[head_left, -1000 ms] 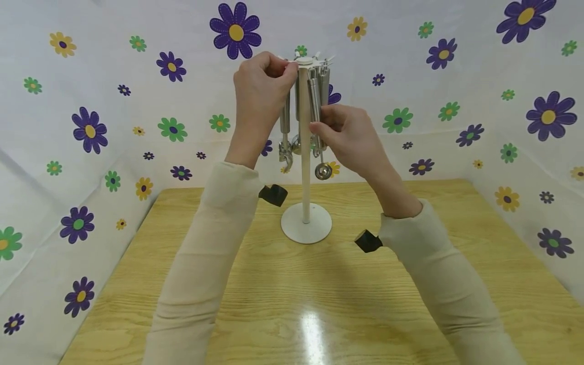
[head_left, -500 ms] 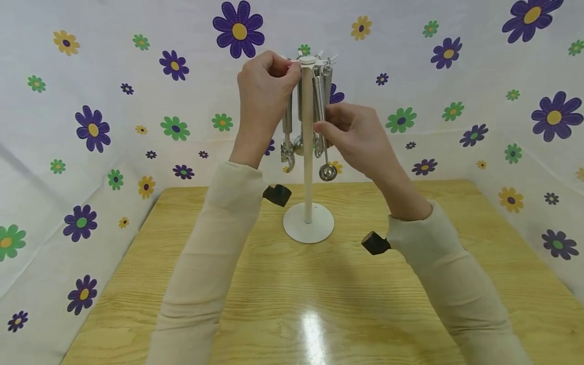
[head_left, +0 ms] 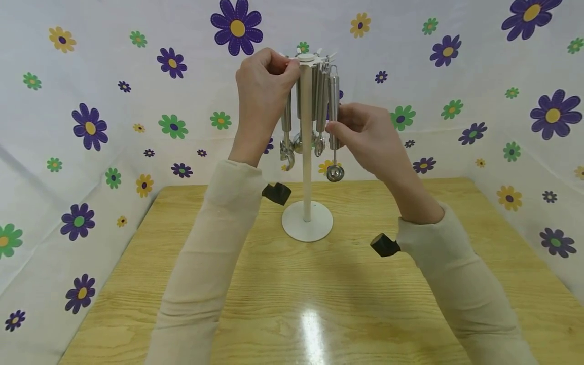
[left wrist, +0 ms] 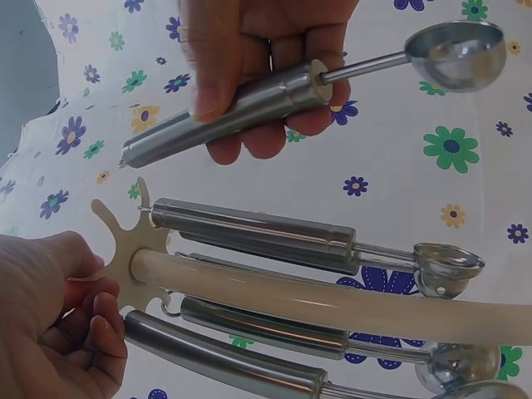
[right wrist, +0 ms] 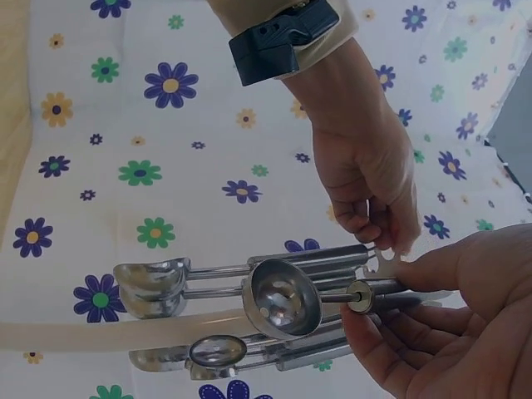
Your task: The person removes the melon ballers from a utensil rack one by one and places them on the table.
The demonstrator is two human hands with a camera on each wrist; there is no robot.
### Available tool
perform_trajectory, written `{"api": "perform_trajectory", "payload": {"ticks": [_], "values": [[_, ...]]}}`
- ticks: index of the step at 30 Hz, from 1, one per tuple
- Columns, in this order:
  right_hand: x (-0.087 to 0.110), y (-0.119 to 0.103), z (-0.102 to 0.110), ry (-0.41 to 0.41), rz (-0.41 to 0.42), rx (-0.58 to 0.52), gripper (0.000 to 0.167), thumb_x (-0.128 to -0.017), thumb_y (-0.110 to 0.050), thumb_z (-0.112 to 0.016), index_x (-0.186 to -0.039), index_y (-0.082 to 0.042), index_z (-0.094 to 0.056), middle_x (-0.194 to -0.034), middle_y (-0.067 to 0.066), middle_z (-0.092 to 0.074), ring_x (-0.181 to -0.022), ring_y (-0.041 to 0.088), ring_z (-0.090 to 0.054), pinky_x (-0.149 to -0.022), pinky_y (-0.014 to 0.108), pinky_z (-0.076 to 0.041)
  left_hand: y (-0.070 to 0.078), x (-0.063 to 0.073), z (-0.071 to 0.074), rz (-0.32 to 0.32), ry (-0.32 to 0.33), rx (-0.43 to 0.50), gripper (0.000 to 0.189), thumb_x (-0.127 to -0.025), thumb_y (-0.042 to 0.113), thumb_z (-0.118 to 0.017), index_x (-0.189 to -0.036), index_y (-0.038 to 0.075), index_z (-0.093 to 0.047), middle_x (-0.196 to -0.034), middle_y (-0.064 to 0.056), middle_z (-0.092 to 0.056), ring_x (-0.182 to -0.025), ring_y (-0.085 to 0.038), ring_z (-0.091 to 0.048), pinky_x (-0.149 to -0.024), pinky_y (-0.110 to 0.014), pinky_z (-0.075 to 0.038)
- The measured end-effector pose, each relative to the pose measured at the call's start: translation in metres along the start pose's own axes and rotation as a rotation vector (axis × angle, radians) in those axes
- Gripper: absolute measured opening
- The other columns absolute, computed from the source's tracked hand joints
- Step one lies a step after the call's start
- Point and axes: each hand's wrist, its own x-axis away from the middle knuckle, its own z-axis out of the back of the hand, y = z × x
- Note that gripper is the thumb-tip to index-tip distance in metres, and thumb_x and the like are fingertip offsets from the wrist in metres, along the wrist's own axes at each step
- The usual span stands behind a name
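Observation:
My right hand (head_left: 365, 137) grips the steel handle of a small round-bowled scoop, like a melon baller (head_left: 334, 96), with thumb and fingers. It hangs upright, bowl down, beside the white utensil stand (head_left: 307, 172), its loop apart from the hooks. In the left wrist view the melon baller (left wrist: 457, 56) shows its hollow bowl. My left hand (head_left: 262, 96) pinches the edge of the hooked top plate (left wrist: 129, 241). Several other steel-handled utensils (left wrist: 258, 233) hang around the pole, some partly hidden behind it.
The stand's round white base (head_left: 296, 230) rests on a wooden table (head_left: 255, 289). A white cloth with printed flowers (head_left: 150, 111) surrounds the table at the back and sides. Black wrist cameras (head_left: 385, 245) stick out from both sleeves.
My right hand has moved right with the melon baller, which now hangs apart from the rack and more upright. The left hand has stayed on the top plate.

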Motion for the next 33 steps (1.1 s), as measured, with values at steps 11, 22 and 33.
{"api": "perform_trajectory", "payload": {"ticks": [11,22,33], "values": [[0.011,0.022,0.008,0.011,-0.089,0.028,0.030,-0.104,-0.021,-0.063,-0.126,-0.002,-0.068,-0.111,0.013,-0.072,-0.088,0.021,-0.069,-0.076,0.025,-0.053,0.002,-0.001,0.002,0.003,-0.001,0.008,0.016,-0.101,0.014,-0.067,-0.102,-0.001,-0.072,-0.087,-0.004,-0.066,-0.077,-0.013,-0.057,-0.071,-0.022,-0.048],[0.025,0.053,0.013,-0.006,-0.198,0.056,0.030,-0.104,-0.020,-0.062,-0.126,0.000,-0.067,-0.112,0.016,-0.071,-0.088,0.023,-0.067,-0.085,0.030,-0.054,0.001,0.002,0.001,-0.007,-0.004,0.027,0.016,-0.101,0.013,-0.067,-0.103,-0.002,-0.072,-0.088,-0.006,-0.068,-0.077,-0.013,-0.058,-0.072,-0.022,-0.050],[0.040,0.084,0.017,-0.054,-0.257,0.044,0.038,-0.106,-0.023,-0.061,-0.131,0.006,-0.063,-0.116,0.021,-0.068,-0.088,0.018,-0.067,-0.096,0.040,-0.054,0.000,0.002,0.002,-0.015,-0.002,0.020,0.015,-0.101,0.012,-0.066,-0.100,-0.002,-0.072,-0.088,-0.005,-0.067,-0.076,-0.013,-0.057,-0.070,-0.021,-0.049]]}}
